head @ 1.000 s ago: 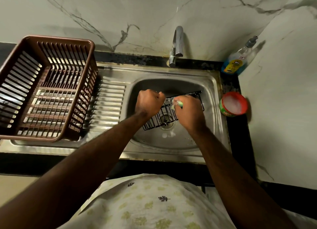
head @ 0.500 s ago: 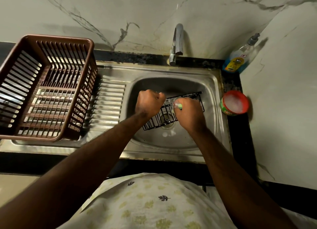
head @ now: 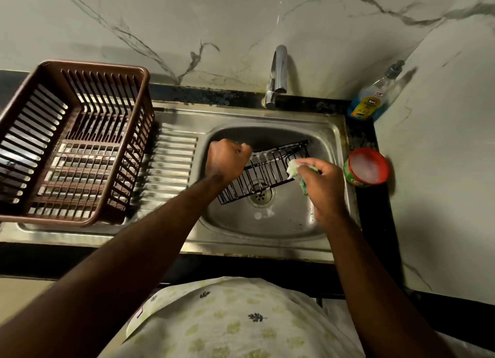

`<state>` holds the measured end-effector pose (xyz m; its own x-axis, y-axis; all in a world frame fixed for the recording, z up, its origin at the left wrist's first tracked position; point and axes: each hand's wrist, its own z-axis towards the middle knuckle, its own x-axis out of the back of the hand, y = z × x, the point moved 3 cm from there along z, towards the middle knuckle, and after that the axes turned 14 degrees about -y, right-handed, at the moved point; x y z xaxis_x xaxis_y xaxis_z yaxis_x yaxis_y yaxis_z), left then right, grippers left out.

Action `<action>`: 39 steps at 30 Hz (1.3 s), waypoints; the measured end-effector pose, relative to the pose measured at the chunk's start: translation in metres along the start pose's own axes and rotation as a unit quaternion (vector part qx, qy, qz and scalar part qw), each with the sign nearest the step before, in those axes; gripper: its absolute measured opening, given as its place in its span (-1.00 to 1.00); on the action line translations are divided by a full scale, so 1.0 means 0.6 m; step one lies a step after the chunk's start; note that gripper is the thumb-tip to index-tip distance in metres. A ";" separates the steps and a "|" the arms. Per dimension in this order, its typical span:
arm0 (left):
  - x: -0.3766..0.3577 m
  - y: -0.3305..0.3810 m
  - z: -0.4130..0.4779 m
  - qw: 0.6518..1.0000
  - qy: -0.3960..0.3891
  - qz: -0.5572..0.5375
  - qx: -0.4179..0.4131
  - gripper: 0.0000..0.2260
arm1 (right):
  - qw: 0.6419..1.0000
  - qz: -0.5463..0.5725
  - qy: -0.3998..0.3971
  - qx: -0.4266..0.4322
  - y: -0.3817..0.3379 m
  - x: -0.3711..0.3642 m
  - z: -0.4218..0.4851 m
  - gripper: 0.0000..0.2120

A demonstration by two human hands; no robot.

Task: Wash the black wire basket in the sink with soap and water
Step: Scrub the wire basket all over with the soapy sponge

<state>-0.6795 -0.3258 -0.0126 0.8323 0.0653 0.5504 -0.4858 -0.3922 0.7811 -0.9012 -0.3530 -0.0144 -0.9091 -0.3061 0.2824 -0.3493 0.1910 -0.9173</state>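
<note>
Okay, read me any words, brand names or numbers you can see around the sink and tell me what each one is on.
"BAV", as best it reads, on the yellow label of the blue liquid bottle; the smaller print below is too blurred.
Red tag higher on that bottle: too small to read.
Green tub: red lettering near its base, unreadable.
Nothing else carries text.

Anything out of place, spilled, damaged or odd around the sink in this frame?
Nothing stands out. The black wire basket is tilted in the sink only because the left hand props it while the right hand holds a soapy scrubber. The foam on its wires fits washing. The tap shows no water.
</note>
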 end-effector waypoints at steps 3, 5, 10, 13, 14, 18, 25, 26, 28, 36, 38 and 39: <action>-0.001 0.005 0.000 1.000 -0.004 -0.004 0.006 -0.62 | 1.000 -0.015 -0.021 0.000 -0.009 0.002 0.005 -0.82; -0.003 0.005 0.001 1.000 -0.014 -0.006 0.007 -0.63 | 0.995 -0.082 -0.038 0.031 -0.023 -0.002 0.012 -0.79; -0.011 0.000 -0.004 0.999 -0.032 -0.013 0.008 -0.65 | 0.952 -0.273 -0.086 0.108 -0.049 -0.034 0.034 -0.80; -0.009 0.007 -0.003 0.999 -0.032 -0.006 0.009 -0.64 | 0.929 -0.335 -0.098 0.123 -0.046 -0.043 0.040 -0.89; -0.008 0.010 -0.001 0.999 -0.031 -0.007 0.009 -0.64 | 0.926 -0.343 -0.094 0.126 -0.044 -0.041 0.039 -0.91; 0.007 0.019 0.002 1.000 -0.020 0.001 0.012 -0.62 | 0.922 -0.353 -0.109 0.117 -0.031 -0.040 0.019 -0.86; 0.008 0.016 0.005 0.999 -0.033 0.015 0.015 -0.60 | 0.916 -0.365 -0.100 0.130 -0.037 -0.053 0.024 -0.85; 0.005 0.018 0.005 0.999 -0.036 0.017 0.014 -0.60 | 0.918 -0.362 -0.090 0.135 -0.042 -0.055 0.029 -0.85; 0.004 0.023 0.005 0.999 -0.032 0.017 0.010 -0.59 | 0.920 -0.358 -0.073 0.144 -0.048 -0.057 0.037 -0.83; 0.017 0.024 0.004 1.000 -0.005 -0.003 0.020 -0.62 | 0.921 -0.358 -0.099 0.116 -0.019 -0.050 -0.002 -0.85; 0.016 0.023 0.004 1.000 -0.014 0.001 0.022 -0.62 | 0.917 -0.368 -0.110 0.111 -0.019 -0.052 -0.001 -0.89; 0.014 0.024 0.003 1.000 -0.021 0.000 0.019 -0.61 | 0.915 -0.373 -0.108 0.112 -0.024 -0.054 0.003 -0.92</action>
<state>-0.6791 -0.3326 0.0029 0.8430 0.0262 0.5372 -0.4766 -0.4264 0.7687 -0.8660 -0.3474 -0.0108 -0.3617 -0.4560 0.8131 -0.7771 -0.3344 -0.5332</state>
